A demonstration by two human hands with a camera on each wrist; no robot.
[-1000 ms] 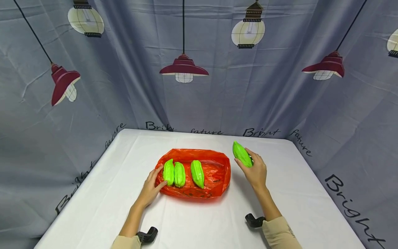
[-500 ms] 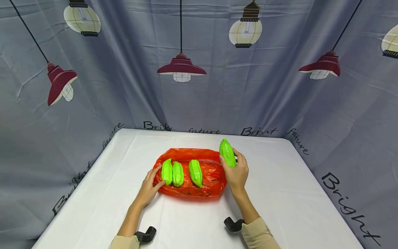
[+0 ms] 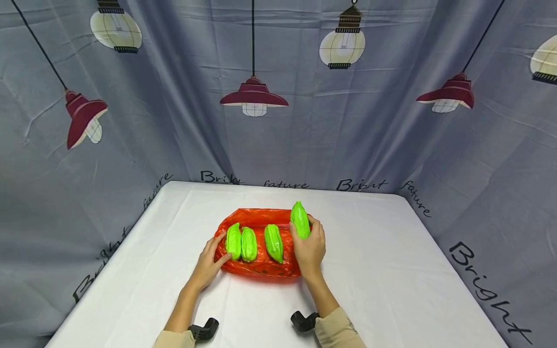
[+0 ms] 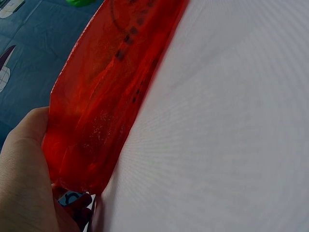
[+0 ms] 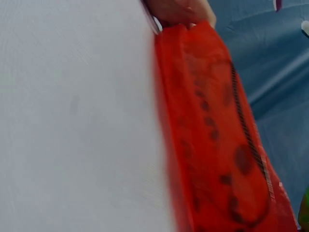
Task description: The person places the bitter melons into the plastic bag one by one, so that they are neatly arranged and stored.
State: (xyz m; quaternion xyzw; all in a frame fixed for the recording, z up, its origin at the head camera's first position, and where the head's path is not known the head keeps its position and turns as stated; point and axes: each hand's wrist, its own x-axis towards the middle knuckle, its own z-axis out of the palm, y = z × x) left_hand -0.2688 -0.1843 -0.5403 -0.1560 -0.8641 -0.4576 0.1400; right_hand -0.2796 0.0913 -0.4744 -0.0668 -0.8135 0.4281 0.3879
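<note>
Chayote (image 3: 300, 219), bright green and ridged, sits upright in the right hand (image 3: 308, 246), whose fingers and thumb curl round its lower half; it hangs over the right end of the red plastic bag (image 3: 261, 265), beside the three fruits already lying in it.

Taking the bag as the landmark and going left to right: at its left edge the left hand (image 3: 208, 265) rests on the white tablecloth (image 3: 391, 270), thumb and fingers pinching the thin rim. The left wrist view shows that rim (image 4: 104, 104) drawn up as a crinkled, translucent red film with dark print. Inside lie two chayotes (image 3: 241, 243) touching side by side, then a third (image 3: 274, 243) a little apart, then the held one.

To do this step well, I judge the left hand should keep the rim pinned so the slippery film does not slide. The right hand should lower the fruit lengthwise into the free strip right of the third one, parallel to the row, and loosen only once it rests on the film.

The fruits look smooth, waxy and firm, pear-shaped with lengthwise grooves. The bag is limp and glossy, and the cloth is matt and flat.
</note>
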